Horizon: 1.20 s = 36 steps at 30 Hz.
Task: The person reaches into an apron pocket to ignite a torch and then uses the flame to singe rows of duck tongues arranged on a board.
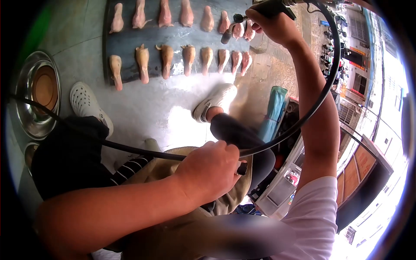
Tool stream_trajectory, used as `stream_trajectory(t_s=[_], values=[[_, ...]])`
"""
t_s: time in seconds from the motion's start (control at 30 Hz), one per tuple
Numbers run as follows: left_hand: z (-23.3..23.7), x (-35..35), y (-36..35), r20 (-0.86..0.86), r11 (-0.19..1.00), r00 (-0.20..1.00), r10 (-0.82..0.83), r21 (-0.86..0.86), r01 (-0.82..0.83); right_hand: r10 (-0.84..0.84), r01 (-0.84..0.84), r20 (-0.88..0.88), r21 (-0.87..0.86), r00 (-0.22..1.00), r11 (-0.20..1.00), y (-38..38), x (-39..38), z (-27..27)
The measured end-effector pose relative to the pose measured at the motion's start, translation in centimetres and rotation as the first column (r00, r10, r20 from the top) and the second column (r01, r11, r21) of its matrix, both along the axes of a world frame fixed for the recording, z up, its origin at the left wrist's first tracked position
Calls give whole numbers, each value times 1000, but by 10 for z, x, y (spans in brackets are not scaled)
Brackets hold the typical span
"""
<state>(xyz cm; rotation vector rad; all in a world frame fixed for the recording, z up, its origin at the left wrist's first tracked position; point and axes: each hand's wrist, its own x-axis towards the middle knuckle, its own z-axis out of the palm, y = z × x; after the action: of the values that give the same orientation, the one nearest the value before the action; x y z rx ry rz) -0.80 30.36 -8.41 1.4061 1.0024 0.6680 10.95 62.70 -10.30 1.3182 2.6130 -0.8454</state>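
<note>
My right hand [277,29] is closed around the dark handle of a blowtorch [266,8], at the top right. The torch's nozzle [226,37] points down over the metal sheet [173,41], near the right-hand meat pieces; I see no flame. My left hand [210,169] is closed in front of my lap, with a small black cylinder [242,168] sticking out beside its fingers. A black hose [130,150] passes behind that hand and loops up the right side to the torch. Two rows of leg-shaped meat pieces [166,60] lie on the sheet, the nearer row partly browned.
Round metal basins [27,116] stand at the far left. My white clogs [89,102] rest on the grey floor before the sheet. To the right are a teal rolled bundle [274,113], a cabinet [277,190] and a street with buildings.
</note>
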Motion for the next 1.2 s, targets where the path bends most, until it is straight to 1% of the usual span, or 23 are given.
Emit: stream_trajectory(t_s=[0.1, 0.2, 0.3, 0.4, 0.5, 0.6, 0.7, 0.8, 0.9, 1.0, 1.1, 1.2], values=[[0, -2, 4, 15, 999, 1000, 15, -33, -14, 71, -79, 135, 58, 988, 995, 11, -11, 3], [0, -4, 8, 24, 998, 999, 22, -54, -21, 48, -50, 55, 33, 997, 998, 18, -11, -4], [-1, -2, 11, 18, 997, 999, 28, -67, -27, 40, -50, 116, 85, 992, 995, 22, -13, -5], [-2, -1, 12, 27, 997, 999, 40, -71, -38, -33, 29, 107, 41, 994, 999, 22, -14, -4], [-4, 1, 11, 23, 996, 999, 45, -73, -43, 86, -93, 67, 125, 994, 988, 29, -5, -7], [-4, 1, 12, 24, 996, 999, 47, -79, -45, -60, 56, 83, 53, 995, 997, 32, -2, -4], [-4, 2, 12, 20, 996, 999, 46, -82, -44, -105, 104, 51, 12, 993, 994, 39, 7, -6], [-4, 3, 14, 15, 996, 998, 55, -67, -53, -163, 164, 23, -74, 986, 984, 40, 3, 2], [-4, 2, 16, 9, 997, 999, 51, -63, -50, -192, 191, 49, 11, 980, 981, 32, -6, 14], [-5, 3, 18, 18, 995, 998, 56, -80, -54, -147, 147, 9, -57, 989, 987, 39, -4, 18], [-5, 3, 18, 27, 993, 998, 56, -101, -53, -200, 201, 18, -65, 980, 977, 40, -5, 20], [-6, 4, 19, 26, 993, 998, 61, -106, -58, -201, 203, 32, -78, 979, 976, 43, -4, 21]])
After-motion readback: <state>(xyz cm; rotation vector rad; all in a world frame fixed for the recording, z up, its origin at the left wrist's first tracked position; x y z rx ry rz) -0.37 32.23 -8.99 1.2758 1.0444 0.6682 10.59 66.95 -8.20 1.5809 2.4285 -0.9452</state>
